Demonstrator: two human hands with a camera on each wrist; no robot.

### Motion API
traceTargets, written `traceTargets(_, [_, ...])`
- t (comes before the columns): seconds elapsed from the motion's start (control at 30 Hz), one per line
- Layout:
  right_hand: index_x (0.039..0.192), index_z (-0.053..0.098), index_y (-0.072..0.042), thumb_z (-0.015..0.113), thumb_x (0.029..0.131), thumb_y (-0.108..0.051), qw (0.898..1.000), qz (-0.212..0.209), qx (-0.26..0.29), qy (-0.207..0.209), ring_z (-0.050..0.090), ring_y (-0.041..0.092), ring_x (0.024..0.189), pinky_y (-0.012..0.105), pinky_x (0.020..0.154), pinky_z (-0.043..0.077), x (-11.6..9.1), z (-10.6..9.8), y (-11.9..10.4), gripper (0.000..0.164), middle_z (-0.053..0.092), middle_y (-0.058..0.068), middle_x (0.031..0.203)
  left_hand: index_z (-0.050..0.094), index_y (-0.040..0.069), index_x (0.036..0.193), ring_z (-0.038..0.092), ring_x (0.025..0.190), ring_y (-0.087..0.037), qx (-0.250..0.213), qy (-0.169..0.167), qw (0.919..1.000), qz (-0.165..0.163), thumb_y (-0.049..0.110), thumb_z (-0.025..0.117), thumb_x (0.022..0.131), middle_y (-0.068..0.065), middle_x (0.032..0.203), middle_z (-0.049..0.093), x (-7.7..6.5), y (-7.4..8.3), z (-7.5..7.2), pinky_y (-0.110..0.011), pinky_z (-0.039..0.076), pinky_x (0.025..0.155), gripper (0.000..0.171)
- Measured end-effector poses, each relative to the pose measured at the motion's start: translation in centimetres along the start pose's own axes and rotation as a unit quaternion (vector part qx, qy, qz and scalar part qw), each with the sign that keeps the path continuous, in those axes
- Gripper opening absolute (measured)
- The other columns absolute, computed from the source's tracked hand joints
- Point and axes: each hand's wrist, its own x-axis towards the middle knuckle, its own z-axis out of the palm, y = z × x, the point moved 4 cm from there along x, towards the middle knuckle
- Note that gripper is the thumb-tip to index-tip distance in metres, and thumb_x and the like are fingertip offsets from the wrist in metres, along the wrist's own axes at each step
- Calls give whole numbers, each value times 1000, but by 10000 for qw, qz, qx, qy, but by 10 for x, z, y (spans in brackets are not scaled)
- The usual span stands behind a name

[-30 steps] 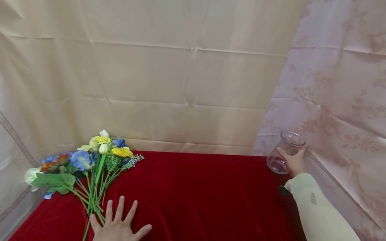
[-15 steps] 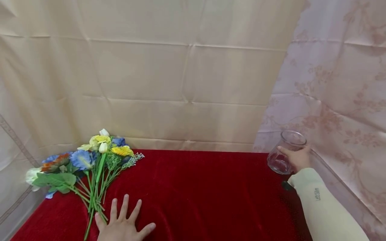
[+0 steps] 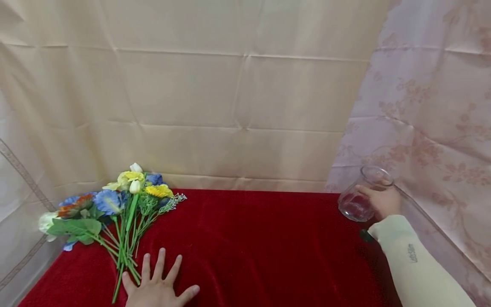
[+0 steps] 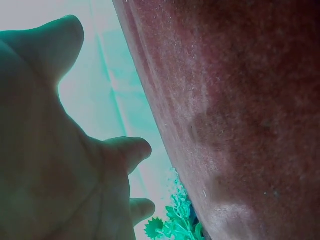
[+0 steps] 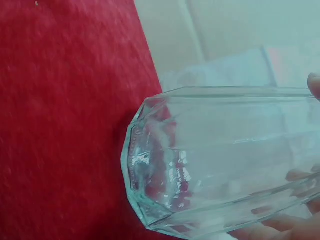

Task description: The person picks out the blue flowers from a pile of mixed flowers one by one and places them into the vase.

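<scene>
A clear glass vase [image 3: 354,207] with a faceted body leans at the right back of the red cloth, its mouth toward the right. My right hand [image 3: 385,202] grips it just below the rim, thumb on the near side. In the right wrist view the fingers [image 5: 295,227] lie along the glass, and the vase's base is close over the cloth. My left hand [image 3: 155,292] is spread with straight fingers, palm down, beside the stem ends of a bunch of flowers [image 3: 109,202]. The left wrist view shows its palm [image 4: 55,160] facing the cloth.
Red velvet cloth [image 3: 264,238] covers the table. A beige curtain [image 3: 238,98] hangs behind it, and a pinkish floral curtain [image 3: 429,128] closes off the right side near the vase. White fabric [image 3: 19,221] stands along the left edge by the blooms.
The vase has tilted a little further, its rim to the right, as my right hand turned with it. My left hand has shifted slightly right, still spread. The flowers lie as before.
</scene>
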Motion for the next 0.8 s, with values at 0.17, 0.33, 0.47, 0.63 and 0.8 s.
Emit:
traceTargets(0.17, [149, 32, 8, 75, 82, -59, 9988, -336, -113, -331, 47, 49, 124, 60, 101, 40, -13, 15, -16, 104, 49, 36, 135, 47, 18, 150, -3, 137, -63, -51, -75, 9999, -79, 96, 38, 68, -29, 158, 19, 1, -1, 3, -83, -21, 86, 114])
traceTargets(0.33, [148, 34, 7, 76, 80, -59, 9950, -734, -195, -647, 46, 51, 123, 63, 99, 40, -31, 31, -39, 104, 47, 35, 137, 47, 18, 150, -5, 137, -63, -122, -119, 9998, -94, 96, 38, 68, -29, 158, 18, 1, -1, 6, -83, -22, 85, 114])
traceTargets(0.47, [148, 34, 7, 81, 80, -51, 9917, -990, 156, -801, 45, 50, 125, 62, 100, 39, -49, 41, -58, 100, 45, 33, 139, 46, 17, 151, -5, 137, -63, -127, -78, 9999, -32, 96, 37, 70, -29, 158, 17, 2, 0, 5, -82, -24, 85, 113])
traceTargets(0.63, [145, 40, 5, 85, 79, -42, 9865, -1349, 462, -804, 47, 44, 126, 59, 102, 39, -72, 55, -81, 93, 49, 29, 139, 45, 17, 151, -5, 137, -63, -171, -46, 9998, 23, 95, 38, 71, -29, 158, 17, 0, -1, 4, -82, -22, 85, 112])
traceTargets(0.8, [147, 42, -1, 86, 78, -40, 9831, -1233, 648, -1188, 50, 40, 125, 58, 100, 42, -99, 70, -98, 91, 51, 23, 139, 44, 17, 152, -5, 138, -62, -255, 14, 9997, 52, 94, 39, 72, -29, 159, 16, 0, -2, 4, -82, -23, 85, 111])
